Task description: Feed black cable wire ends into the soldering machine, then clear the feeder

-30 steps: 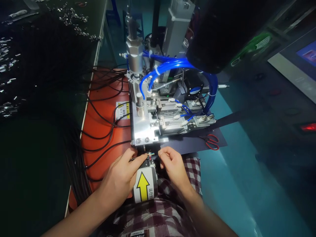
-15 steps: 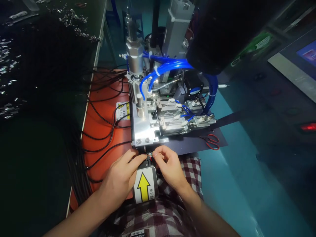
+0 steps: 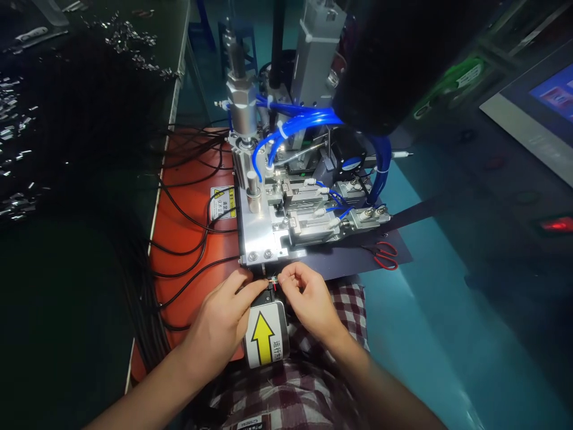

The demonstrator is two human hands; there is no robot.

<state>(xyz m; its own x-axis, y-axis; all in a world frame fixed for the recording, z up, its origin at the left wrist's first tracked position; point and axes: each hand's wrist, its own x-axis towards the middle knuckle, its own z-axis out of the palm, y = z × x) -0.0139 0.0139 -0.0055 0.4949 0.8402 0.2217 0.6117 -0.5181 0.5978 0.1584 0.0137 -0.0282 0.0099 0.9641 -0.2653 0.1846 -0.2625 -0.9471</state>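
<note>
Small thin wire ends (image 3: 274,279), one of them red, show between my two hands at the front edge of a metal machine (image 3: 264,230). My left hand (image 3: 224,310) is closed, its thumb and forefinger pressed at the left of the wire ends; what they grip is too small to name. Just to the right, my right hand (image 3: 311,301) pinches with thumb and forefinger at the wires' other side, its hold likewise too small to make out. Below the fingertips is a black part bearing a white label with a yellow arrow (image 3: 264,337).
Black cables (image 3: 197,245) run over an orange surface (image 3: 179,209) at the left. Blue air tubes (image 3: 308,119) arch above the machine. Red-handled scissors (image 3: 385,255) lie at its right. A dark table with many shiny pieces (image 3: 18,143) is at far left, a screen at far right.
The view has shifted slightly. Both hands keep nearly the same position and pinch, with the wire ends between them a little more visible.
</note>
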